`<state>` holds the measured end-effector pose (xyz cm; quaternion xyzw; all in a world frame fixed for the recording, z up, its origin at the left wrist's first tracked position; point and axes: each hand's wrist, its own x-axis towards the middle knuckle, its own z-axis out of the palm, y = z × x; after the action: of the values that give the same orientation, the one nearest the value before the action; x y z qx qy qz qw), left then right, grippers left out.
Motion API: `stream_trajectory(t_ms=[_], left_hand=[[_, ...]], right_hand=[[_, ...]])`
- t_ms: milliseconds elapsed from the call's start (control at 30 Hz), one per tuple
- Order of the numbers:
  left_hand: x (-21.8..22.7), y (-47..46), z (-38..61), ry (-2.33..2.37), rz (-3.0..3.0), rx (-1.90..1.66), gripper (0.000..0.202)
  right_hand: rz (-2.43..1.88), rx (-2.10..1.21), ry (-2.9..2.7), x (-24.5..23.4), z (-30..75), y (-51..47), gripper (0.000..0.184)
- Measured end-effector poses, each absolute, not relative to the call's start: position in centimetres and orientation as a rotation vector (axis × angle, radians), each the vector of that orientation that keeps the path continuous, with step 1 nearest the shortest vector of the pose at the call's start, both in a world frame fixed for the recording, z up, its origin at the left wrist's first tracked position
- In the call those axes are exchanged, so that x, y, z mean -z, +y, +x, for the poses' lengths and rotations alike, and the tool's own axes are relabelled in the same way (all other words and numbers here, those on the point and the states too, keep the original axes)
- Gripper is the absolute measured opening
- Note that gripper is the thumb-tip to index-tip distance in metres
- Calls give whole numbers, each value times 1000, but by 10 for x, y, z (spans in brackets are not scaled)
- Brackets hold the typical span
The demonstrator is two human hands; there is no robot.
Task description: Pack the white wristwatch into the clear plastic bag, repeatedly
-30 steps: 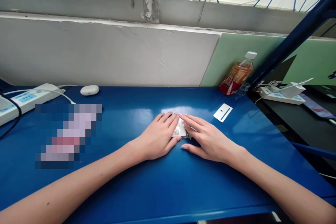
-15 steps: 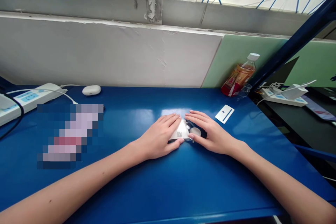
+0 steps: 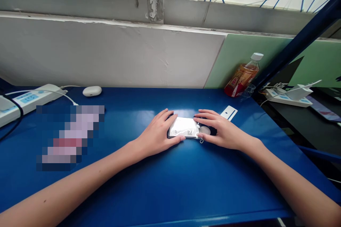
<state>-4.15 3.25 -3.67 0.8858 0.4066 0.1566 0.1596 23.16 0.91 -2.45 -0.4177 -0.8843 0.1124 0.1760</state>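
Observation:
A flat clear plastic packet [image 3: 184, 127] with a white insert, dark edges and a pale round disc [image 3: 205, 130] in its right part lies on the blue table between my hands. A short ball chain [image 3: 201, 141] sticks out at its lower right corner. My left hand [image 3: 158, 129] spans the packet's left end, index finger on the top corner and thumb along the lower edge. At the other end, my right hand [image 3: 217, 127] has fingertips at the upper edge and the thumb lower down, over the disc's edge. The palms hide both ends in part.
A white card [image 3: 229, 112] lies just beyond my right hand, partly covered by it. Further back stands a drink bottle [image 3: 242, 78]. To the left are a white earbud case [image 3: 92, 91], a power strip [image 3: 34, 95] with cables and a blurred phone-like item [image 3: 77, 127].
My hands have moved apart and slightly away from me, showing more of the packet and its ball chain. The packet has shifted a little to the right. My right hand now overlaps the card.

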Motion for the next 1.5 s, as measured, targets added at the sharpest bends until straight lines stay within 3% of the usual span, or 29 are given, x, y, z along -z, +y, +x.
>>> stream_trajectory(t_ms=[267, 533, 733, 833, 1033, 1500], left_hand=[[37, 41, -46, 1181, 2526, -390, 94], [39, 40, -44, 1200, 2547, -388, 90], [40, 39, -46, 1083, 2614, -445, 89], [39, 38, -46, 956, 2694, -390, 78], [37, 39, -42, 944, 2766, -172, 66], [36, 40, -47, 852, 2723, -191, 53]], right_hand=[[-1202, -304, -2501, 29, 235, 10, 64], [-1252, -326, -2561, 30, 238, 11, 83], [-1264, -326, -2565, 32, 236, 11, 81], [-1275, -327, -2571, 33, 236, 11, 82], [-1127, -371, -2547, 28, 243, 14, 51], [-1053, -68, -2439, 38, 246, 25, 28]])
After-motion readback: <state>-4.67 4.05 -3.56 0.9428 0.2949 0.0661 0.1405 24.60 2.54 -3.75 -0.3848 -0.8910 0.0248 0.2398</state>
